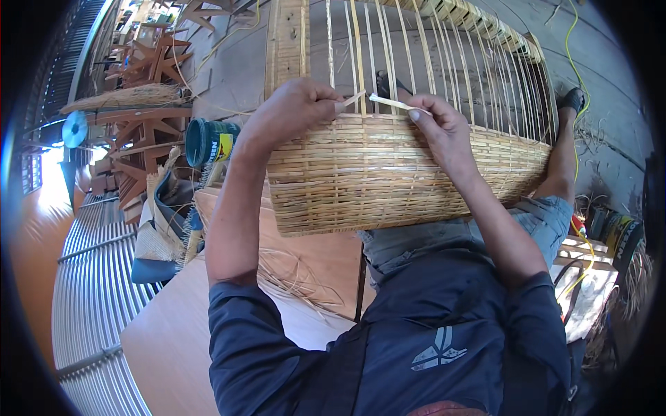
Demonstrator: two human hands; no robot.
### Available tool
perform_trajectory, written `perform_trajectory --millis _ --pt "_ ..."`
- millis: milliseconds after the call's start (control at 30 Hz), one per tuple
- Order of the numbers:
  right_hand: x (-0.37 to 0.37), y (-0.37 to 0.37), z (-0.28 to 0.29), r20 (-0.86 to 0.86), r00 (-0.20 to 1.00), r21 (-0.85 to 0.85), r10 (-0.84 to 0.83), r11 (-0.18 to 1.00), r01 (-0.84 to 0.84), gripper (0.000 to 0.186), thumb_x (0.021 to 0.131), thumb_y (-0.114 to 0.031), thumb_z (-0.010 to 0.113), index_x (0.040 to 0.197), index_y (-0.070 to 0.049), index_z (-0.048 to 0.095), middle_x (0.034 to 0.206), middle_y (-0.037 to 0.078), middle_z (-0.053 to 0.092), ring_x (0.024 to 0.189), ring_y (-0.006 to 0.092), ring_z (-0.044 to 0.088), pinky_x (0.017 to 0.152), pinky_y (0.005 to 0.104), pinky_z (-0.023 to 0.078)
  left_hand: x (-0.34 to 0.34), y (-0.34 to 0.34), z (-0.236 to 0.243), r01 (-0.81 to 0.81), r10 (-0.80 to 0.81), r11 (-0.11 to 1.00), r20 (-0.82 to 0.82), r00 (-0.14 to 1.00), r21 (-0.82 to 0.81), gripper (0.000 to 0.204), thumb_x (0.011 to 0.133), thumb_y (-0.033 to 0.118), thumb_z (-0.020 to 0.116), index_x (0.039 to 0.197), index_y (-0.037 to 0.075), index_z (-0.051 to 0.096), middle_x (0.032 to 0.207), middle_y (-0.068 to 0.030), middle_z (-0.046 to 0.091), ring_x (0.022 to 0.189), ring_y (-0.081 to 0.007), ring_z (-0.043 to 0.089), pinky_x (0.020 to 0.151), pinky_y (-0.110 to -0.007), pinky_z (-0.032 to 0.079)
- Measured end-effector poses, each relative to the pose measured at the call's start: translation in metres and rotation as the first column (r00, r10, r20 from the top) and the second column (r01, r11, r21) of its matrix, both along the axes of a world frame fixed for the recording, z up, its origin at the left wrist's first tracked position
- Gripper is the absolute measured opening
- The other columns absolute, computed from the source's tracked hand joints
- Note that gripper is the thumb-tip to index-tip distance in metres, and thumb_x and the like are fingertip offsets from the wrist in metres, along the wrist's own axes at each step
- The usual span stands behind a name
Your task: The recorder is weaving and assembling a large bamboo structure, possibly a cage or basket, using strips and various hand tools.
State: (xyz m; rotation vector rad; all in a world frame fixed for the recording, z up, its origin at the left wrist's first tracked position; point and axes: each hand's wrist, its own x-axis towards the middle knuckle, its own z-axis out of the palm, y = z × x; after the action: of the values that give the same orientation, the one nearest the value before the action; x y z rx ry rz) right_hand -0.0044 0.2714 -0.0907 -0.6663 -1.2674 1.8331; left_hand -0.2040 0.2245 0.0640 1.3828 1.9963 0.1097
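Across my lap lies a wooden frame [286,48] with a woven rattan panel [374,177] on its near part. Bare upright cane strips [386,45] run from the weave toward the far rail. At the upper edge of the weave, my left hand [295,114] pinches the tip of a thin cane strip [355,98] between thumb and fingers. My right hand [444,132] holds a pale cane strip [390,103] the same way, its light end pointing left toward the other one. A small gap shows between the two ends.
A green bucket [202,142] stands left of the frame. Stacked brown wooden pieces [149,132] lie farther left, near a bundle of thin fibres [128,98]. Loose cane scraps [295,274] rest on a board below my left arm. A yellow cord [570,41] runs along the right.
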Motion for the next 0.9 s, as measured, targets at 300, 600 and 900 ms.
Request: perform_trajectory --millis 300,600,900 --pt "-0.023 -0.003 -0.003 0.037 0.999 0.11 0.001 0.994 -0.005 0.013 0.085 -0.007 0.058 0.096 -0.002 0.062 0.083 0.003 0.06 0.076 0.0099 0.054 0.069 0.0241 0.045 -0.001 0.002 0.001 0.006 -0.006 1.0 0.012 1.0 0.005 0.028 0.082 0.019 0.06 0.095 -0.005 0.064 0.066 -0.0061 0.06 0.062 -0.0097 0.051 0.06 -0.028 0.044" --pt "-0.029 -0.003 0.001 0.063 0.998 0.082 -0.013 0.997 0.008 0.013 0.085 -0.006 0.057 0.096 -0.002 0.063 0.079 0.004 0.061 0.07 0.0088 0.055 0.065 0.0233 0.046 -0.007 0.004 0.004 0.134 -0.13 0.99 0.065 0.989 -0.051 0.023 0.083 0.017 0.059 0.094 -0.002 0.065 0.066 -0.0028 0.059 0.06 -0.0074 0.048 0.055 -0.025 0.041" --pt "-0.032 -0.008 0.005 0.101 0.995 0.171 -0.025 0.985 0.007 0.013 0.087 -0.008 0.058 0.098 -0.002 0.063 0.085 0.002 0.061 0.077 0.0084 0.055 0.07 0.0217 0.045 -0.01 0.004 0.005 0.104 -0.089 0.991 0.162 0.983 -0.082 0.021 0.086 0.011 0.057 0.104 0.003 0.052 0.064 0.004 0.049 0.052 -0.0038 0.043 0.048 -0.019 0.037"
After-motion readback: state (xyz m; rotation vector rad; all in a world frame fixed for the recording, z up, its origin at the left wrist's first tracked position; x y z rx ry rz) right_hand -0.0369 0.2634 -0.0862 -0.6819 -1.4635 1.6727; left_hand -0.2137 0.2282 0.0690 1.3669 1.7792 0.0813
